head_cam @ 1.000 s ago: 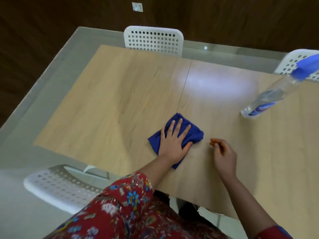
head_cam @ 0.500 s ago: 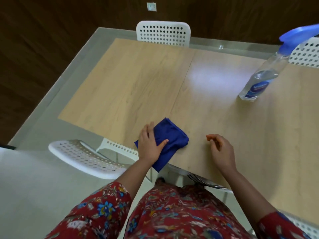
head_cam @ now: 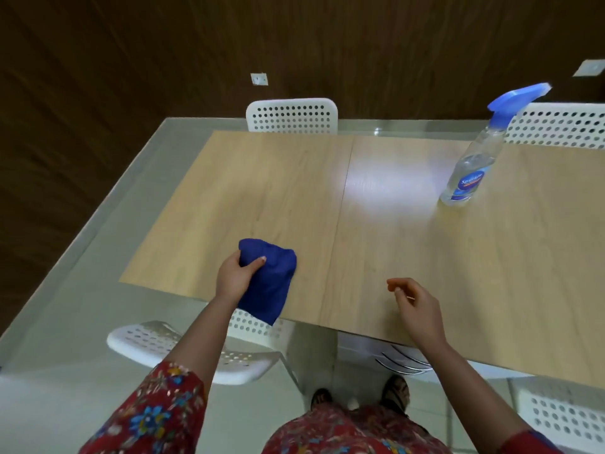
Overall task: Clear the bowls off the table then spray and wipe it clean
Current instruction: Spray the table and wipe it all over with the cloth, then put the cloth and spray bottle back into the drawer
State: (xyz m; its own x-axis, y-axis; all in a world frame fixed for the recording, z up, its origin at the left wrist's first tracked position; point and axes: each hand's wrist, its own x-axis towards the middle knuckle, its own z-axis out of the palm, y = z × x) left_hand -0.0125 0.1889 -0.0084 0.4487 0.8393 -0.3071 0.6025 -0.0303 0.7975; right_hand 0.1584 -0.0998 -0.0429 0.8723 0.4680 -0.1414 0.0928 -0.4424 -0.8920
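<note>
Cloth (head_cam: 273, 280) over near edge of table (head_cam: 425, 257)

The worktop (head_cam: 393, 257) is pale wood-grain with a smooth, faintly glossy sheen, the blue cloth (head_cam: 271, 280) soft matt fabric, the spray bottle (head_cam: 471, 172) clear shiny plastic with a blue plastic head, the far chair (head_cam: 292, 117) white perforated plastic.

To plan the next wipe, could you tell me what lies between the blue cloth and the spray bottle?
In the head view, only bare tabletop, crossed by its seam and a glare patch, lies between the blue cloth and the spray bottle.
</note>
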